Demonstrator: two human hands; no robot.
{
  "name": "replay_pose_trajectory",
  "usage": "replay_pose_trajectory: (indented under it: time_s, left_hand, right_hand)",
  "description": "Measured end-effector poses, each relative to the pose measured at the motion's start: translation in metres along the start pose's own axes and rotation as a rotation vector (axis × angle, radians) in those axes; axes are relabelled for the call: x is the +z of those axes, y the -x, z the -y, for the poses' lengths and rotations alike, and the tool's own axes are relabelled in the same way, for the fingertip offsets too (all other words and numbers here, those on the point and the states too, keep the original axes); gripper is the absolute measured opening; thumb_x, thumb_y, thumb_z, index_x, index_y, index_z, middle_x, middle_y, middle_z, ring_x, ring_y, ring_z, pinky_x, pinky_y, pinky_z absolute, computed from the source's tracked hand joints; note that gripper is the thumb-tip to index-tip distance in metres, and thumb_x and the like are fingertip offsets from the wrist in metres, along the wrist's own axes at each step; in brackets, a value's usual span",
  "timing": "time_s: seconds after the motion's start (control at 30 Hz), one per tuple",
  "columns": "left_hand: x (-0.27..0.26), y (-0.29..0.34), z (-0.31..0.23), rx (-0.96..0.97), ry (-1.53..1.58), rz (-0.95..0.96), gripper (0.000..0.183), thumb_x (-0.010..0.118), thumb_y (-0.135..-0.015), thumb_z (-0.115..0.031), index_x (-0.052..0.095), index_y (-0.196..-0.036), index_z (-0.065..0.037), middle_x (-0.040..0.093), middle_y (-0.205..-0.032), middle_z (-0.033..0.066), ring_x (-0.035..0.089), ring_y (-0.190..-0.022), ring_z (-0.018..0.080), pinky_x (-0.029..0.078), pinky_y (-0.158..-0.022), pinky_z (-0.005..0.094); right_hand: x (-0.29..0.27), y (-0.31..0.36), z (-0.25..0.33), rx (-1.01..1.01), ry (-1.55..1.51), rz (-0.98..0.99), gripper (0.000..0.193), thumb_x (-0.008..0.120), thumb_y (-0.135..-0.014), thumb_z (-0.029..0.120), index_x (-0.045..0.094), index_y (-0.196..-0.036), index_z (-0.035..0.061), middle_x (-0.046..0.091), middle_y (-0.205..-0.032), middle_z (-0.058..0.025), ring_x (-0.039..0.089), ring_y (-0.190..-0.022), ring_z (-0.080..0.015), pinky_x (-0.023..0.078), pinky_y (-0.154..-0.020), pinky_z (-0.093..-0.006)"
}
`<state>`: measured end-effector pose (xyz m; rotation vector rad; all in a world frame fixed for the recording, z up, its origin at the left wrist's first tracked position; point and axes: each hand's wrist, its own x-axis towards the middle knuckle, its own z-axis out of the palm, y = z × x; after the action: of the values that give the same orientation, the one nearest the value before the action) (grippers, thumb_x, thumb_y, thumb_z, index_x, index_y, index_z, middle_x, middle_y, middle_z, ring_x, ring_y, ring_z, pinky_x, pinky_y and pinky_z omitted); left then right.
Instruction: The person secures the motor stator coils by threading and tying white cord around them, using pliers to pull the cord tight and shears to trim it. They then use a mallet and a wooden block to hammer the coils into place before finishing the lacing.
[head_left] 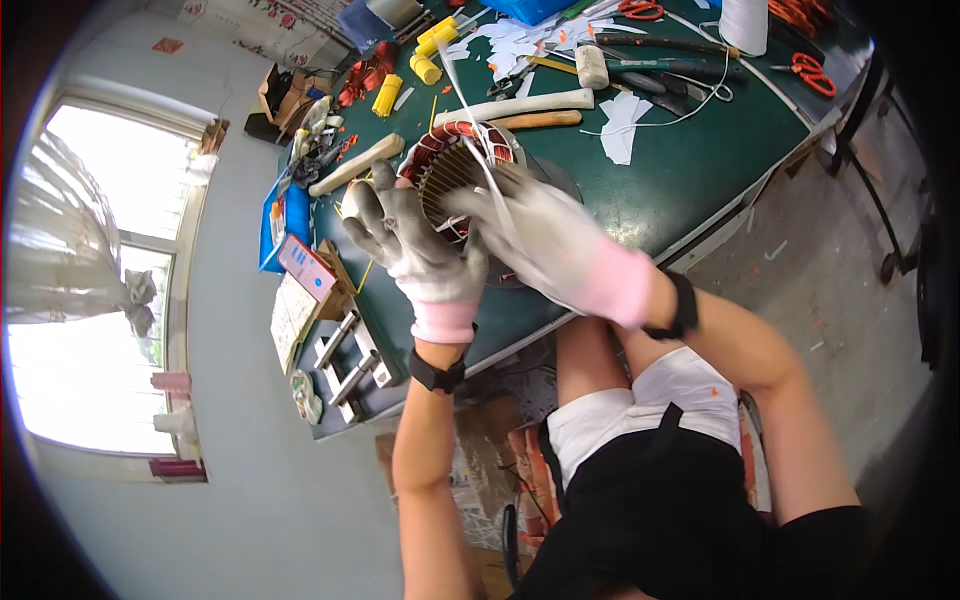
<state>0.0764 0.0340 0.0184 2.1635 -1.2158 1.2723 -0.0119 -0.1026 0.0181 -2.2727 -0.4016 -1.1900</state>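
Head view, copper-wound ring [446,180], just beyond left hand [418,238]

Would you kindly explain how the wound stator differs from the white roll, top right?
The stator has reddish-brown windings; the white roll is plain. The stator shows its slotted bore; the white roll, its side. The stator looks wider than the white roll. Both have a rounded shape.
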Motion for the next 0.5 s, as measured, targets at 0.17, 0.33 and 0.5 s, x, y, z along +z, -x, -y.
replay_pose_trajectory:
  time_s: [0.17, 0.33, 0.5]
  left_hand:
    - [0.002, -0.005, -0.010, 0.082, 0.134, 0.249, 0.030, 0.061, -0.077, -0.019, 0.059, -0.103, -0.005, 0.058, -0.109, 0.0124, 0.049, -0.111, 0.0305, 0.020, -0.107, 0.0537]
    - [-0.003, -0.014, -0.011, 0.048, 0.227, 0.235, 0.020, 0.060, -0.079, -0.013, 0.060, -0.097, -0.005, 0.061, -0.091, 0.0103, 0.055, -0.091, 0.0300, 0.031, -0.100, 0.0464]
    - [-0.008, -0.008, -0.004, 0.012, 0.229, 0.292, 0.019, 0.060, -0.078, -0.011, 0.059, -0.096, -0.005, 0.061, -0.092, 0.0103, 0.054, -0.092, 0.0300, 0.033, -0.098, 0.0463]
  right_hand:
    - [-0.091, 0.234, -0.002, 0.713, -0.119, 0.421, 0.022, 0.054, -0.082, 0.012, 0.060, -0.102, 0.0079, 0.060, -0.094, -0.0164, 0.059, -0.084, -0.0356, 0.049, -0.074, -0.0463]
    - [-0.125, 0.254, 0.000, 0.848, 0.069, 0.594, 0.024, 0.050, -0.086, 0.010, 0.056, -0.108, 0.0018, 0.060, -0.090, -0.0227, 0.058, -0.083, -0.0415, 0.048, -0.073, -0.0471]
    - [-0.035, 0.053, -0.003, 0.443, -0.020, 0.102, 0.039, 0.068, -0.078, 0.028, 0.054, -0.109, 0.0078, 0.060, -0.081, -0.0125, 0.061, -0.073, -0.0347, 0.050, -0.065, -0.0409]
